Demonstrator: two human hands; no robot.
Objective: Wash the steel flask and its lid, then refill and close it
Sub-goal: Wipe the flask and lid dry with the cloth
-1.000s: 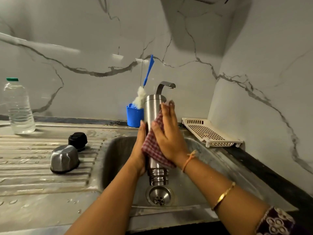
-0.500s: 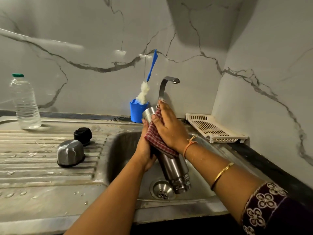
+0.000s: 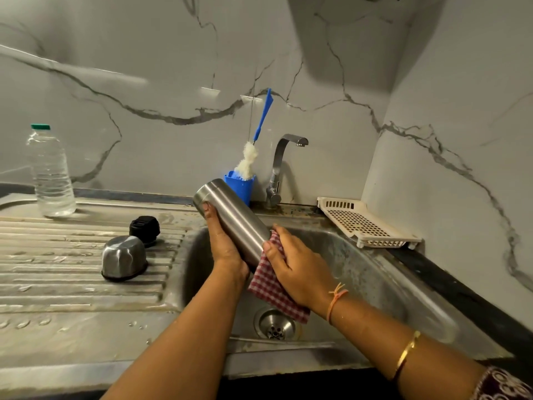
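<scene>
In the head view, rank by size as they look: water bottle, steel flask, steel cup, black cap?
1. Water bottle and steel flask: about alike; cloth hides part of the flask.
2. Steel cup.
3. Black cap.

Grey-veined marble walls (image 3: pixel 161 145) meet in a corner at 1 o'clock, with a streak of reflected light (image 3: pixel 86 69) at 10 o'clock, above a wet steel drainboard (image 3: pixel 72 284) at 8, a sink (image 3: pixel 360 269) at 5 and a tap (image 3: pixel 278 166) at 12.

Dim, soft overhead light, wide-angle warping
</scene>
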